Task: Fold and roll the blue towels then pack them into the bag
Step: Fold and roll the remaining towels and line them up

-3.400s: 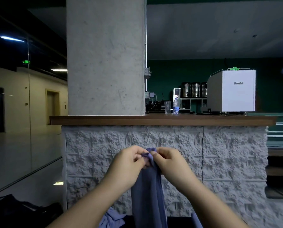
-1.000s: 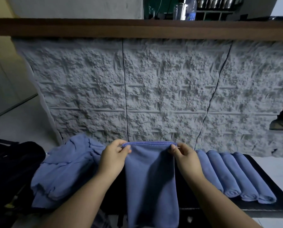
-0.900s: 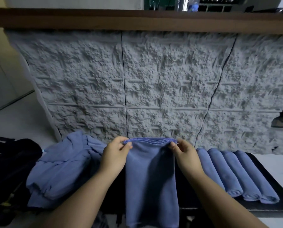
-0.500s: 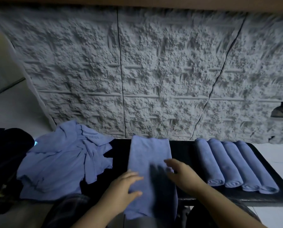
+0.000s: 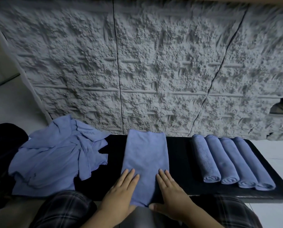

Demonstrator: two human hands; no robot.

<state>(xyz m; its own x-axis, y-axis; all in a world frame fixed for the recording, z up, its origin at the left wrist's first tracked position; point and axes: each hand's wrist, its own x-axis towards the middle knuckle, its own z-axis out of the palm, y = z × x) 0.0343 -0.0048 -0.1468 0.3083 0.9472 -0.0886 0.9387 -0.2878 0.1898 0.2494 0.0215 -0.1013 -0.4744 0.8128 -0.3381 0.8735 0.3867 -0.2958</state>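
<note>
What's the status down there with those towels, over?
Both hands, left and right, flat on folded towel. Four rolls done. Loose pile waiting. Nothing blocking.

A folded towel [image 5: 145, 163] lies lengthwise on the middle of the bench [image 5: 178, 155], its near end hanging over the front edge. The left hand [image 5: 121, 195] rests flat on its near left part, the right hand [image 5: 172, 195] on its near right part. To the right, four rolled towels [image 5: 232, 162] lie side by side, touching one another. To the left, a heap of loose towels [image 5: 55, 160] covers the bench's end. Further left sits a bag [image 5: 4, 145]. Behind the bench stands a wall [image 5: 145, 66].
</note>
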